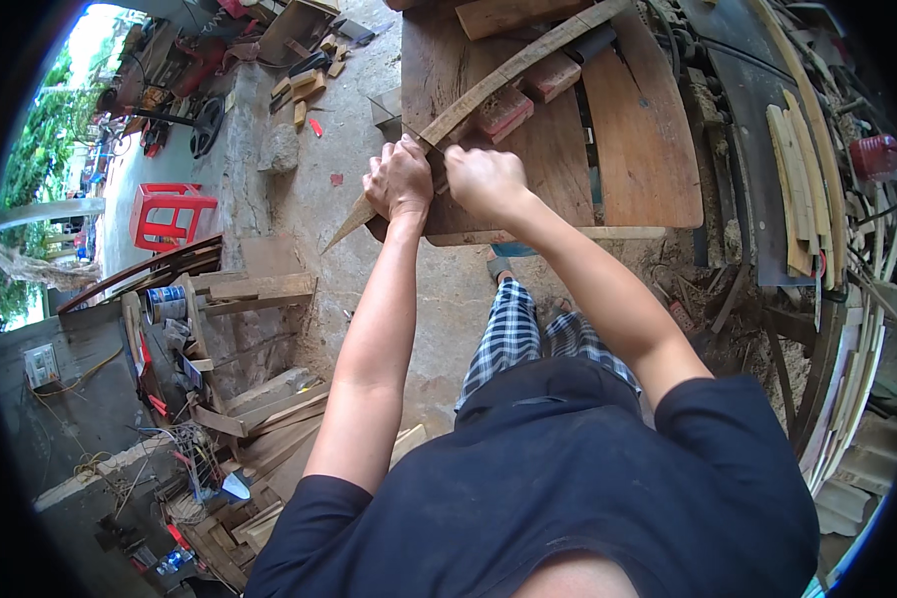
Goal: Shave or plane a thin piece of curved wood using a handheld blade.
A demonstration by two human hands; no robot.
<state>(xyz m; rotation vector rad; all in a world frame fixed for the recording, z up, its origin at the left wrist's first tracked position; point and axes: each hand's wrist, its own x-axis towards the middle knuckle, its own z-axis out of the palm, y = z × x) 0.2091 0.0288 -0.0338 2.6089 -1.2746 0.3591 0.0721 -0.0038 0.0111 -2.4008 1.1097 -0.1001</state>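
Note:
A long, curved wooden strip runs diagonally over a brown wooden bench top, its tapered end past the bench's left edge. My left hand is closed round the strip near that end, over the bench edge. Just to its right, my right hand is curled in a fist beside the strip; what it holds is hidden. Two reddish wooden blocks lie under the strip on the bench, with a dark piece behind them.
A red plastic stool stands at the left on a pale floor. Scrap wood and a paint can are at lower left, small wood offcuts at upper left. Stacked slats and a red container line the right.

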